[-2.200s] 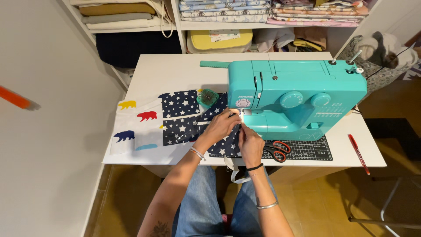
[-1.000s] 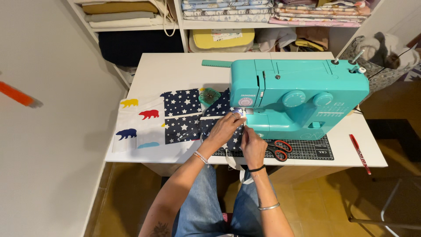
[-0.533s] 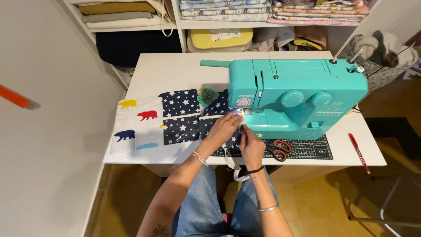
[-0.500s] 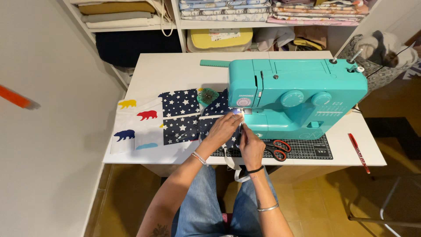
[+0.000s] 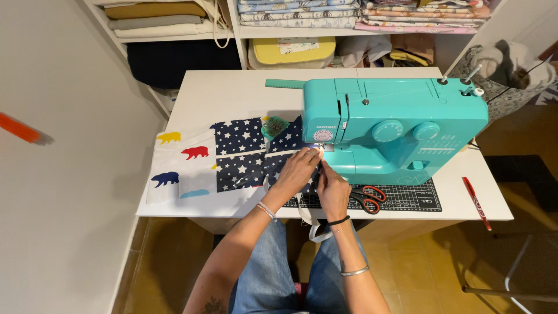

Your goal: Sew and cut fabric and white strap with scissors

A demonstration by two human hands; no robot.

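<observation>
A turquoise sewing machine (image 5: 395, 125) stands on a white table (image 5: 232, 93). Under its needle end lies navy star-print fabric (image 5: 241, 154), joined on the left to white fabric with coloured bears (image 5: 177, 166). My left hand (image 5: 297, 171) rests on the star fabric, its fingertips pinching at the needle area. Just to its right, my right hand (image 5: 332, 189) has its fingers raised to the same spot under the machine's head. A white strap (image 5: 308, 224) hangs off the table edge between my arms. What the fingertips grip is too small to make out.
Red-handled scissors (image 5: 366, 197) lie on a dark cutting mat (image 5: 407, 200) by my right hand. A red pen (image 5: 476, 203) lies at the table's right edge, a green pincushion (image 5: 274, 125) on the fabric. Shelves of folded fabric (image 5: 302, 11) stand behind. A chair (image 5: 511, 279) is lower right.
Both hands stay at the needle area; my fingertips have shifted slightly up toward the presser foot. Fabric and machine have not moved.
</observation>
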